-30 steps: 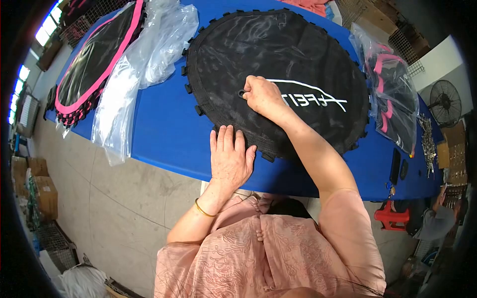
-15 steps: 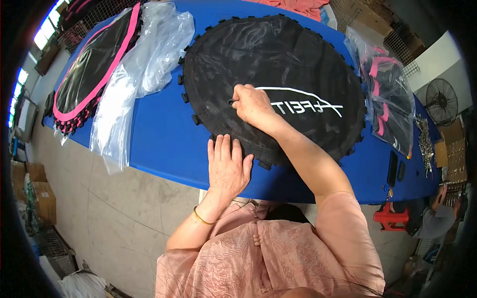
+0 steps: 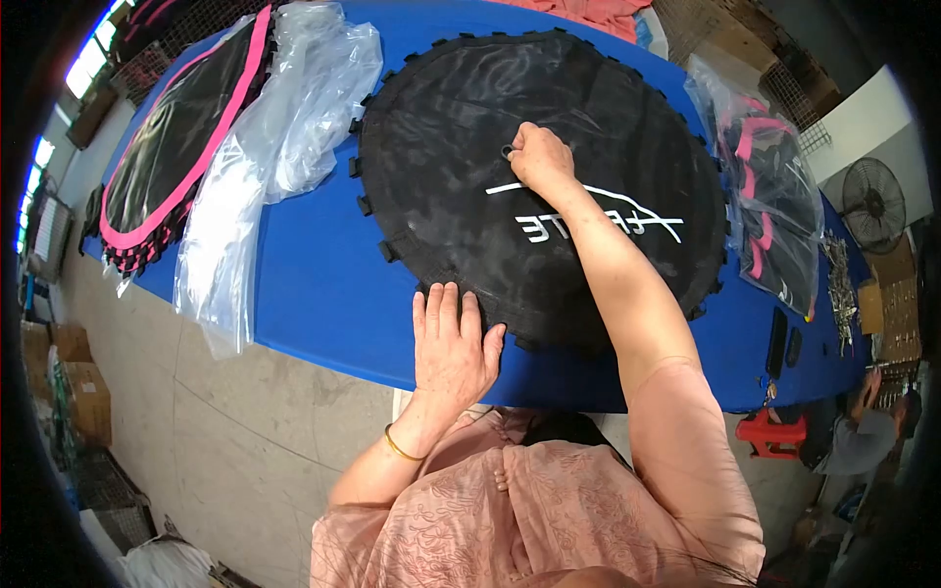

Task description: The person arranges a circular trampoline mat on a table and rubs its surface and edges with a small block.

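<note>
A round black mesh trampoline mat [image 3: 441,127] lies flat on the blue table cover [image 3: 304,284], black tabs around its edge and white lettering, upside down to me, on its face. My left hand [image 3: 453,343] rests flat on the mat's near edge, fingers stretched out. Over the middle of the mat, just above the white curved line, my right hand [image 3: 542,160] is closed. A small dark ring [image 3: 507,152] shows at its fingers; whatever else it holds is hidden.
On the left lie pink-edged black mats [image 3: 162,147] and clear plastic bags [image 3: 230,216]. A bagged pink-and-black mat [image 3: 769,196] lies right, near a pile of metal parts [image 3: 839,294]. Beyond are a fan [image 3: 872,194], a red stool [image 3: 771,433] and another person [image 3: 863,431].
My right hand has moved away from me and to the right across the mat, the dark ring moving with it. My left hand stays at the near edge, slightly lower in view.
</note>
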A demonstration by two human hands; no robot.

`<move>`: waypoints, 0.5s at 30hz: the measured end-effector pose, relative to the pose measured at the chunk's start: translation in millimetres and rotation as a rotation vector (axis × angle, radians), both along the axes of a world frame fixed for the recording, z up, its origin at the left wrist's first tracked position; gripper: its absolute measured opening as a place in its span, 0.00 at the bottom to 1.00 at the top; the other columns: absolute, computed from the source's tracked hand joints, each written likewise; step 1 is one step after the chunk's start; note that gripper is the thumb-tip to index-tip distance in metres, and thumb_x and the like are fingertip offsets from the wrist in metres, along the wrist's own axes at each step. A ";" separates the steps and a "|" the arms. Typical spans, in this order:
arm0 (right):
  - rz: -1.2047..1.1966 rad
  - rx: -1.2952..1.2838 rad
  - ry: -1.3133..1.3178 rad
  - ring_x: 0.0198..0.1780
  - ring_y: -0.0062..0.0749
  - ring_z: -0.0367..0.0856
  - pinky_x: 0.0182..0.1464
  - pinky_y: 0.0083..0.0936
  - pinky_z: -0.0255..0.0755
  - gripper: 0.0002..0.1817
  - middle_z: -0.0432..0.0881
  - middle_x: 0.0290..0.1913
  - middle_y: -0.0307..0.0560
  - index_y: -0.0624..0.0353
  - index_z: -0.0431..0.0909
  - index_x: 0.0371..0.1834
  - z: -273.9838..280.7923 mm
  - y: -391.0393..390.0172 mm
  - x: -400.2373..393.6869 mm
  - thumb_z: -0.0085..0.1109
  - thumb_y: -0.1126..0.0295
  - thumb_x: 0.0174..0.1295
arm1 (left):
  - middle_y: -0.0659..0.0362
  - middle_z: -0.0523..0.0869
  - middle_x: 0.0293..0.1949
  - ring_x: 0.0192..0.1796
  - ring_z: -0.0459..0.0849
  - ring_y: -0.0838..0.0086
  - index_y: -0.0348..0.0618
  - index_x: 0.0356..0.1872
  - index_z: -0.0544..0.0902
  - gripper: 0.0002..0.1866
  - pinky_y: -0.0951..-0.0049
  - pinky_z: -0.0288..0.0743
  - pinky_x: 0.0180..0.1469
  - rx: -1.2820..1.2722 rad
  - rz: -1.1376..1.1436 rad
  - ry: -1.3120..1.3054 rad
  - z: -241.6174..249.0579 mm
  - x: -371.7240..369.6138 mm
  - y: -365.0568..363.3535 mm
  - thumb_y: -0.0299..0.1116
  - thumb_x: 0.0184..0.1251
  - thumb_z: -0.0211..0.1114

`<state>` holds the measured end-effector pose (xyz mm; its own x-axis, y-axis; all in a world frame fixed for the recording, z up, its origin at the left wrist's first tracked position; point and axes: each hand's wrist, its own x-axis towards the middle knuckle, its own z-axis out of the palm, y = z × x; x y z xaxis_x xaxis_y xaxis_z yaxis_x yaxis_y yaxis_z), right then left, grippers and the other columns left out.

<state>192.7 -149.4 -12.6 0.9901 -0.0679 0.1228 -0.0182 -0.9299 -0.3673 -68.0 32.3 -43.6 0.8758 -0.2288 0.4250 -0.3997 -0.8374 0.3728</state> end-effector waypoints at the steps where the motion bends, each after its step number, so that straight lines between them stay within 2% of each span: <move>1: 0.004 0.006 0.006 0.58 0.53 0.88 0.60 0.47 0.79 0.12 0.90 0.51 0.54 0.56 0.85 0.46 1.2 3.0 -1.3 0.73 0.64 0.65 | 0.30 0.78 0.66 0.74 0.72 0.37 0.25 0.63 0.81 0.30 0.36 0.57 0.82 -0.002 0.000 0.001 0.3 -0.2 -0.3 0.46 0.75 0.67; 6: 0.130 0.035 -0.036 0.55 0.52 0.89 0.59 0.47 0.80 0.11 0.90 0.47 0.52 0.55 0.86 0.45 -6.4 27.2 -19.5 0.74 0.65 0.63 | 0.31 0.78 0.67 0.74 0.72 0.37 0.25 0.63 0.82 0.30 0.36 0.57 0.82 0.002 0.005 -0.004 -2.3 -0.5 -0.3 0.45 0.75 0.68; 8: 0.144 0.069 -0.027 0.56 0.52 0.88 0.60 0.47 0.79 0.12 0.89 0.48 0.51 0.55 0.85 0.44 -6.7 30.6 -26.4 0.76 0.65 0.63 | 0.32 0.79 0.67 0.74 0.72 0.38 0.25 0.63 0.82 0.30 0.36 0.57 0.82 0.001 0.007 -0.012 -3.3 -0.7 -0.2 0.46 0.75 0.68; 10: 0.129 0.106 0.020 0.56 0.52 0.87 0.60 0.46 0.78 0.11 0.88 0.49 0.51 0.54 0.84 0.44 -3.3 25.8 -29.0 0.75 0.65 0.63 | 0.32 0.79 0.67 0.74 0.72 0.38 0.25 0.63 0.82 0.30 0.36 0.57 0.82 0.006 0.005 -0.018 -4.3 -0.9 -0.5 0.46 0.75 0.68; 15: 0.045 0.037 -0.047 0.56 0.52 0.88 0.59 0.47 0.79 0.11 0.89 0.48 0.52 0.54 0.86 0.42 -7.9 -19.1 -19.3 0.75 0.62 0.64 | 0.33 0.79 0.67 0.75 0.72 0.38 0.26 0.63 0.82 0.30 0.36 0.57 0.82 0.006 0.010 -0.017 -6.0 -0.6 0.1 0.46 0.75 0.67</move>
<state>173.4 -168.5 -20.6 0.9854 -0.0289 0.1678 0.0415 -0.9150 -0.4013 -68.6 32.4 -49.6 0.8705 -0.2231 0.4386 -0.3979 -0.8436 0.3606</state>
